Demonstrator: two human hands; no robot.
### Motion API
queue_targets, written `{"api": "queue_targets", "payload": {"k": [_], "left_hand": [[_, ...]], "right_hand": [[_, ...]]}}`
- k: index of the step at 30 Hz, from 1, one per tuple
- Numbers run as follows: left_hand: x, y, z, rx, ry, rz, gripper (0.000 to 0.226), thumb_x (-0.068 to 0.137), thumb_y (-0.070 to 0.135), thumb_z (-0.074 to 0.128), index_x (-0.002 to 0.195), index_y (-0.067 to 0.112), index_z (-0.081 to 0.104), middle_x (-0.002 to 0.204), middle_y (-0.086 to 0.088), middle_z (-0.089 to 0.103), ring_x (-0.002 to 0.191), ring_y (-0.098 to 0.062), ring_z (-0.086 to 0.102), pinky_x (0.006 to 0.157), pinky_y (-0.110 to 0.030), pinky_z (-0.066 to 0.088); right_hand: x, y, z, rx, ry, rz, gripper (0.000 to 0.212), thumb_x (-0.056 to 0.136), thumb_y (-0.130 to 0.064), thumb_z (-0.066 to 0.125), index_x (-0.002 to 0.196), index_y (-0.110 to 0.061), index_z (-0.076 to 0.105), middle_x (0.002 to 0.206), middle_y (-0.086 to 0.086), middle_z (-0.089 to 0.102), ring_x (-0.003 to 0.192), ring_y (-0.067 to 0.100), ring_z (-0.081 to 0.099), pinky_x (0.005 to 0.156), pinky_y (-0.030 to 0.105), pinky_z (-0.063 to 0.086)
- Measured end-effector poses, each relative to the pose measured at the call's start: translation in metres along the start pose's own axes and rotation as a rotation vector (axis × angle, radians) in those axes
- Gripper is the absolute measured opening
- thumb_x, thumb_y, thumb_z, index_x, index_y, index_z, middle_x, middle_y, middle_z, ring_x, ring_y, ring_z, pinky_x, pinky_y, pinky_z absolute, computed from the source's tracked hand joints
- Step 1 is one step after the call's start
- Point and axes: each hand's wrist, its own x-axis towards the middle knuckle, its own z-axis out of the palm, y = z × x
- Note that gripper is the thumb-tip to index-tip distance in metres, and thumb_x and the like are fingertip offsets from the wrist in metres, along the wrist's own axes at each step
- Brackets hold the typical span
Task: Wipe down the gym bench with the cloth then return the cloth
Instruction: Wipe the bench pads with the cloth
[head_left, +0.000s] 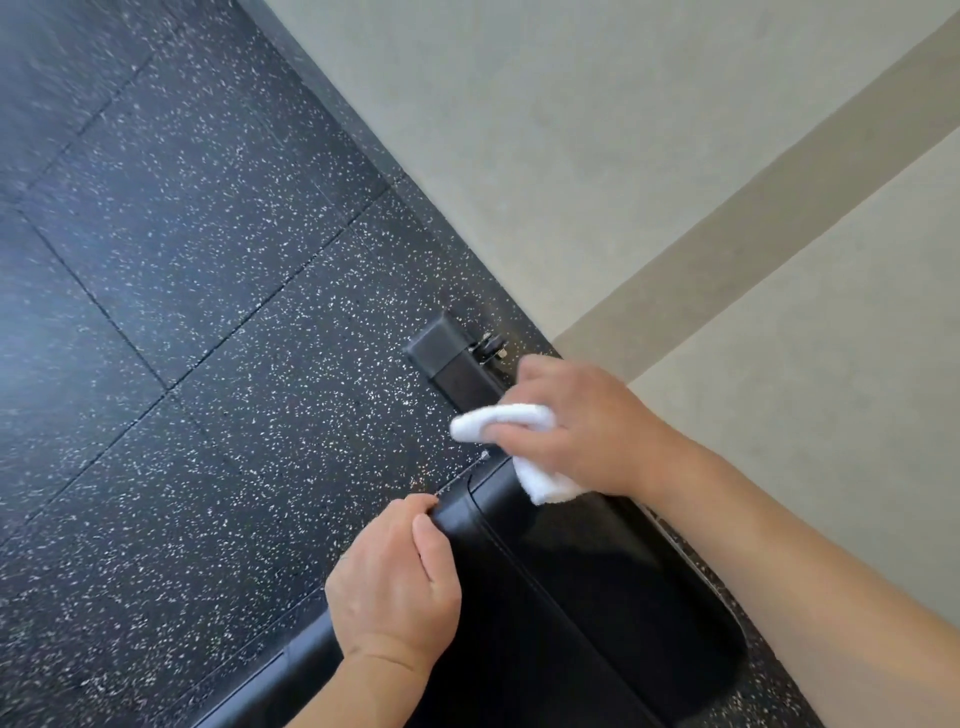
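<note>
The black padded gym bench (587, 582) runs from the bottom centre up toward the wall. My right hand (576, 426) grips a bunched white cloth (498, 418) at the far end of the pad, and a fold of the cloth hangs below the palm onto the pad's end edge. My left hand (400, 587) holds the left edge of the pad with curled fingers, thumb on the side near the corner.
The bench's black metal foot (447, 353) with a bolt sticks out on the speckled black rubber floor (182, 312) beyond the pad. A beige wall (675, 182) stands close on the right, with a dark baseboard along its foot.
</note>
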Motion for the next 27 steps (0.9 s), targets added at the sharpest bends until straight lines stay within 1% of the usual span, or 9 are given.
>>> {"api": "queue_targets", "payload": {"k": [3, 6, 9, 11, 16, 19, 21, 23, 27], "left_hand": [[0.0, 0.001, -0.001, 0.026, -0.007, 0.009, 0.051, 0.096, 0.036, 0.027, 0.105, 0.023, 0.076, 0.092, 0.008, 0.075, 0.08, -0.027, 0.073, 0.067, -0.039, 0.054], [0.001, 0.001, -0.002, 0.047, -0.004, 0.015, 0.053, 0.096, 0.037, 0.025, 0.106, 0.023, 0.075, 0.094, 0.008, 0.075, 0.083, -0.028, 0.073, 0.069, -0.04, 0.055], [0.0, 0.001, -0.003, 0.049, 0.023, 0.034, 0.049, 0.096, 0.035, 0.029, 0.103, 0.023, 0.076, 0.092, 0.009, 0.074, 0.08, -0.026, 0.073, 0.067, -0.038, 0.056], [0.0, 0.0, -0.002, 0.052, 0.037, 0.038, 0.046, 0.096, 0.033, 0.031, 0.101, 0.022, 0.076, 0.089, 0.009, 0.074, 0.077, -0.025, 0.073, 0.065, -0.038, 0.056], [0.001, -0.001, -0.001, 0.07, 0.058, 0.054, 0.04, 0.095, 0.031, 0.035, 0.098, 0.023, 0.075, 0.082, 0.009, 0.07, 0.07, -0.024, 0.069, 0.061, -0.033, 0.053], [0.001, -0.001, 0.0, 0.056, 0.057, 0.063, 0.042, 0.095, 0.031, 0.034, 0.099, 0.023, 0.075, 0.086, 0.01, 0.072, 0.073, -0.023, 0.071, 0.063, -0.032, 0.052], [0.002, -0.002, 0.001, 0.054, 0.045, 0.062, 0.047, 0.095, 0.033, 0.03, 0.101, 0.024, 0.076, 0.088, 0.008, 0.074, 0.076, -0.025, 0.072, 0.065, -0.033, 0.05], [0.002, -0.003, 0.003, 0.055, 0.037, 0.053, 0.052, 0.095, 0.037, 0.024, 0.104, 0.026, 0.075, 0.09, 0.007, 0.074, 0.08, -0.028, 0.072, 0.066, -0.033, 0.045], [0.0, -0.006, 0.006, 0.028, 0.083, 0.056, 0.058, 0.094, 0.042, 0.019, 0.106, 0.029, 0.074, 0.089, 0.007, 0.074, 0.083, -0.031, 0.071, 0.07, -0.032, 0.035]], "right_hand": [[0.036, -0.024, 0.005, -0.272, -0.285, -0.045, 0.045, 0.085, -0.06, 0.058, 0.061, -0.023, 0.059, 0.078, -0.002, 0.062, 0.069, 0.013, 0.061, 0.062, 0.039, 0.049], [0.026, -0.023, 0.007, -0.242, -0.241, -0.076, 0.043, 0.087, -0.061, 0.056, 0.065, -0.025, 0.063, 0.081, -0.003, 0.056, 0.071, 0.011, 0.059, 0.064, 0.037, 0.048], [-0.015, 0.0, 0.0, 0.059, 0.034, -0.051, 0.034, 0.093, -0.07, 0.052, 0.099, -0.048, 0.077, 0.088, -0.006, 0.046, 0.08, 0.014, 0.057, 0.066, 0.023, 0.044], [-0.053, 0.013, 0.01, 0.153, 0.293, 0.003, 0.027, 0.1, -0.057, 0.055, 0.117, -0.048, 0.074, 0.089, -0.008, 0.046, 0.081, 0.016, 0.058, 0.066, 0.016, 0.041], [-0.097, 0.005, 0.049, -0.024, 0.651, 0.136, 0.029, 0.104, -0.039, 0.056, 0.129, -0.04, 0.07, 0.097, -0.015, 0.047, 0.083, 0.013, 0.058, 0.07, 0.025, 0.046], [-0.063, -0.018, 0.048, -0.179, 0.625, 0.069, 0.027, 0.107, -0.04, 0.052, 0.125, -0.049, 0.069, 0.102, -0.011, 0.058, 0.089, 0.015, 0.058, 0.072, 0.029, 0.047], [-0.031, -0.031, 0.046, -0.328, 0.561, 0.013, 0.017, 0.101, -0.038, 0.06, 0.099, -0.035, 0.076, 0.09, -0.006, 0.055, 0.078, 0.021, 0.054, 0.06, 0.032, 0.042], [-0.005, -0.039, 0.042, -0.419, 0.462, -0.008, 0.027, 0.094, -0.039, 0.066, 0.076, -0.02, 0.068, 0.082, -0.001, 0.049, 0.072, 0.025, 0.052, 0.056, 0.031, 0.03], [-0.014, -0.027, 0.034, -0.327, 0.401, -0.069, 0.029, 0.1, -0.044, 0.059, 0.087, -0.02, 0.07, 0.088, -0.004, 0.048, 0.08, 0.02, 0.051, 0.06, 0.033, 0.04]]}}
